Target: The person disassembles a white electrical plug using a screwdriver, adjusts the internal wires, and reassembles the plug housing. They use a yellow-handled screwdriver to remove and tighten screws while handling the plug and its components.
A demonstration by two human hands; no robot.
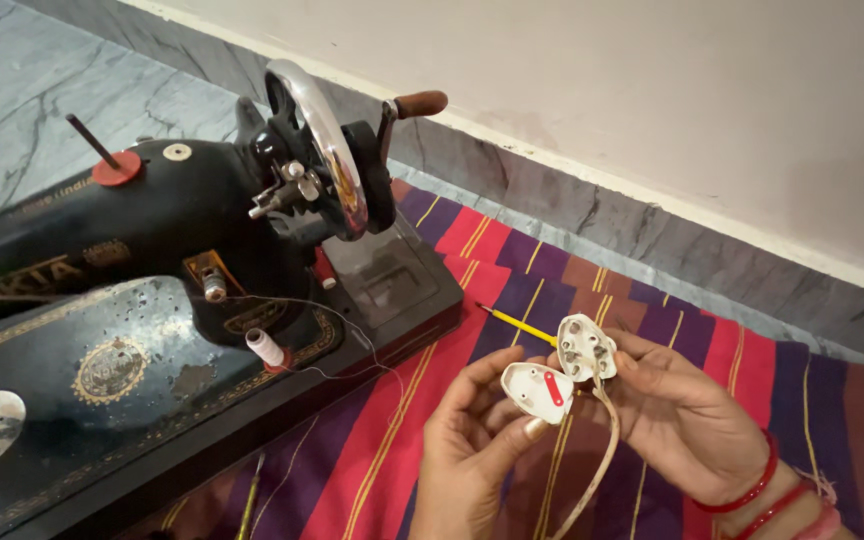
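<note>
Nearest the camera, my left hand [472, 440] was curled palm-up, thumb and fingers pinching the white plug cover [538, 391], its inner face up and showing a red strip. Just beside it, touching at one edge, my right hand [687, 420] gripped the white plug base [588, 347] between thumb and fingertips, its open side toward me. Inside that shell I noted small metal terminals; wiring detail was too small to make out. A pale cord [597, 465] ran down from the base between both wrists and was cut off at the bottom edge. Red bangles [752, 492] sat on the right wrist.

Both hands hovered above a striped cloth [512, 270] of red, purple and yellow. A yellow-handled screwdriver [517, 325] lay on it, its far end hidden behind the plug base.

Farther left stood a black hand-crank sewing machine [152, 260]; its left part ran out of frame. A white thread spool [264, 347] stood on its bed. Behind was a grey stone floor [22, 90] and a pale wall [652, 90].
</note>
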